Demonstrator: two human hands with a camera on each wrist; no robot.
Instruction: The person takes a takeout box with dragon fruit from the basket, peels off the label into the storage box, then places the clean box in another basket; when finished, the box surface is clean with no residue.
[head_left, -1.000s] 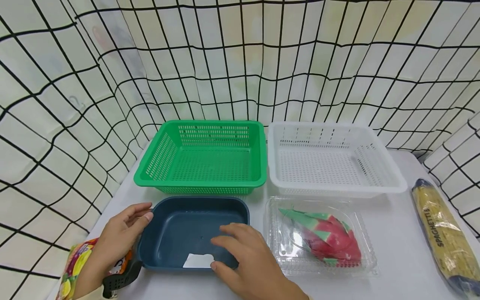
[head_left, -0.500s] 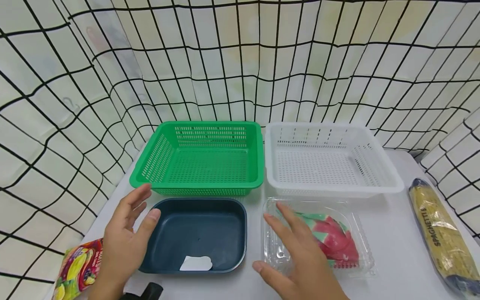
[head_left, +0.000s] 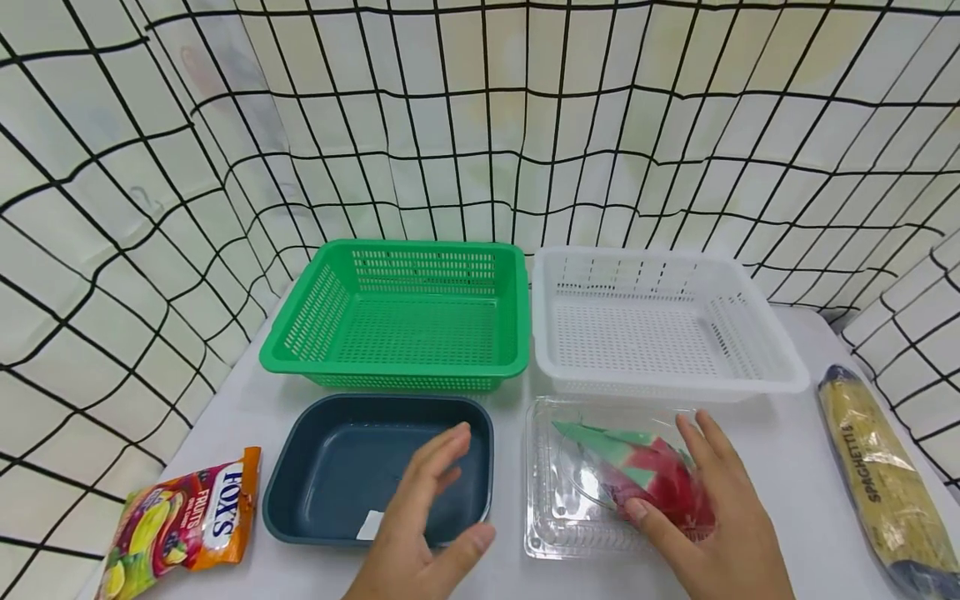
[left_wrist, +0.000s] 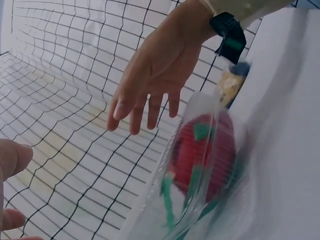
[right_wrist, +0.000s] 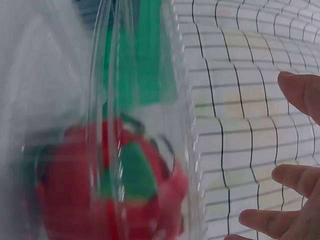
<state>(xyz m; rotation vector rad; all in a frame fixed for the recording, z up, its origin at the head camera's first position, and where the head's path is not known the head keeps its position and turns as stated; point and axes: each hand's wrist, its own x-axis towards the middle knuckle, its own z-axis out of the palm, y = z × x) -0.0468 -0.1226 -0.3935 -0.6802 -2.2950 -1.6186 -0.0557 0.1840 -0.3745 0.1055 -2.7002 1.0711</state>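
A clear plastic clamshell box (head_left: 551, 508) lies on the white table, with a red and green cloth-like item (head_left: 637, 458) inside. My right hand (head_left: 723, 517) is spread over the box's right side, thumb overlapping the red part in the head view. In the right wrist view the fingers (right_wrist: 295, 180) are apart, with nothing between them. Over the front right of the dark blue tub (head_left: 300, 500) is my left hand (head_left: 420, 525), fingers extended and thumb apart, holding nothing. It partly covers a white patch (head_left: 370, 525) in the tub.
A green basket (head_left: 517, 308) and a white basket (head_left: 780, 358) stand behind the tub and box. A Fox's fruit sweets bag (head_left: 180, 525) lies left, and a spaghetti packet (head_left: 877, 467) far right. Black netting (head_left: 487, 158) surrounds the table.
My right hand has moved right from the blue tub to the clamshell box. My left hand has left the tub's left rim and crossed rightwards, uncovering the sweets bag.
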